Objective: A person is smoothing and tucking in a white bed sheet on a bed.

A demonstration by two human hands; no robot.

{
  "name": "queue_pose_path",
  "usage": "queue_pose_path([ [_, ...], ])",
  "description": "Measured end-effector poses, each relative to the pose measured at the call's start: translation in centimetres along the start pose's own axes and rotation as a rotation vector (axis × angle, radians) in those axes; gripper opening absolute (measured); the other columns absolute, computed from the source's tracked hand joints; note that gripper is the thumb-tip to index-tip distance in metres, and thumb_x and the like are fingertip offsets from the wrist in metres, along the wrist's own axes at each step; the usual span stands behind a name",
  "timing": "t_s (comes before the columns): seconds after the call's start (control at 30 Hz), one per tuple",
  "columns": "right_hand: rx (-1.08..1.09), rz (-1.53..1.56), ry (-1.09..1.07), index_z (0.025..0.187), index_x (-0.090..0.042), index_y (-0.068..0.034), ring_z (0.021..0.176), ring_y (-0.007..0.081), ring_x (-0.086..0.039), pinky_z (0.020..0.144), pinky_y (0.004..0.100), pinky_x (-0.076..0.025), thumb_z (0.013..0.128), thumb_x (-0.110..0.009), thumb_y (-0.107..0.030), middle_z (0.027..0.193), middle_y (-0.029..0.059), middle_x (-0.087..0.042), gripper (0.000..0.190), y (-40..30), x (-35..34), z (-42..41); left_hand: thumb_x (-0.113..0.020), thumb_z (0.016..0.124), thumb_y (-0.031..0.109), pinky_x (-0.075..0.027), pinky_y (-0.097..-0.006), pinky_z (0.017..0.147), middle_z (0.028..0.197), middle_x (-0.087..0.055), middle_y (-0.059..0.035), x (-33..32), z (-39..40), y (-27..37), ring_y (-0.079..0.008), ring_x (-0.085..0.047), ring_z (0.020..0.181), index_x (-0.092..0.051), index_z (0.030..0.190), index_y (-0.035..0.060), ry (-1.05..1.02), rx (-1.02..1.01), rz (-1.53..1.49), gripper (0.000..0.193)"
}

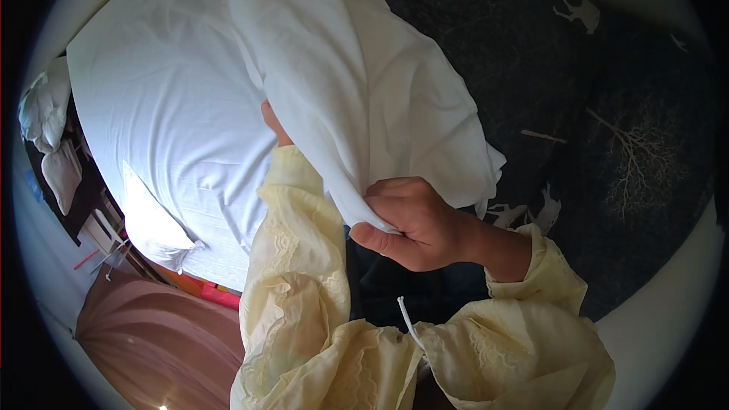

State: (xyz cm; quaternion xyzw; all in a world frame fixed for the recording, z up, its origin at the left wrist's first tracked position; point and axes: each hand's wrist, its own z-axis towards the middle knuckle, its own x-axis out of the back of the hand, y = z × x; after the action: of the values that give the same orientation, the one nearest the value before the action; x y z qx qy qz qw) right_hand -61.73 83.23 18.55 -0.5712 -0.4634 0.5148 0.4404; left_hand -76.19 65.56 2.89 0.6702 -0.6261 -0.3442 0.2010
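A large white cloth (319, 51) hangs in long folds down the middle of the view. My right hand (413, 225) is closed on its lower edge, with the thumb lying along the outside. Farther forward and to the left, my left hand (277, 123) is mostly hidden by the same cloth; only part of it shows near the wrist, so its fingers cannot be seen. Behind the left forearm spreads a white sheet (171, 91) with soft wrinkles, and a white pillow (154, 222) lies at its lower left part.
To the right is a dark patterned textile (512, 68) with pale tree and deer motifs. A brownish-pink drape (165, 336) hangs at the lower left. White bundled fabric (48, 108) sits on a dark surface at the far left, beside a pale wall.
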Motion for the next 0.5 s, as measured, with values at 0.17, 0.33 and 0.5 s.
queue_pose_path([
  [0.17, -0.043, 0.027, 0.163, 0.070, -0.054, 0.000, 0.046, 0.0194, -0.047, 0.046, 0.0322, -0.036, 0.086, -0.057, -0.014, 0.056, 0.0095, -0.049, 0.021, 0.0, 2.6, -0.6, -0.049, 0.091, 0.014, -0.046, -0.0359, 0.091, 0.111, -0.058, -0.0128, 4.4, -0.6, 3.4, -0.0235, -0.050, 0.111, -0.052, 0.114, -0.0034, 0.259, 0.083, -0.483, 0.029],
  [0.33, -0.393, 0.341, 0.451, 0.081, -0.060, -0.004, 0.057, -0.0004, -0.038, 0.052, 0.0198, -0.032, 0.093, -0.049, -0.021, 0.062, -0.0089, -0.047, 0.023, 1.4, 7.6, -4.0, -0.044, 0.094, 0.021, -0.031, -0.0418, 0.104, 0.127, -0.050, -0.0112, 2.3, -6.6, 13.5, -0.0234, -0.044, 0.119, -0.048, 0.120, 0.0005, -0.381, -0.214, -0.301, 0.034],
  [0.5, -0.506, -0.116, 0.316, 0.071, -0.055, 0.000, 0.054, 0.0037, -0.037, 0.049, 0.0244, -0.032, 0.091, -0.053, -0.020, 0.056, -0.0020, -0.044, 0.028, 5.3, 11.1, -8.0, -0.041, 0.093, 0.015, -0.044, -0.0257, 0.079, 0.103, -0.056, -0.0089, 2.1, -5.6, 19.0, -0.0143, -0.055, 0.090, -0.053, 0.105, 0.0015, -0.479, -0.333, 0.372, 0.021],
])
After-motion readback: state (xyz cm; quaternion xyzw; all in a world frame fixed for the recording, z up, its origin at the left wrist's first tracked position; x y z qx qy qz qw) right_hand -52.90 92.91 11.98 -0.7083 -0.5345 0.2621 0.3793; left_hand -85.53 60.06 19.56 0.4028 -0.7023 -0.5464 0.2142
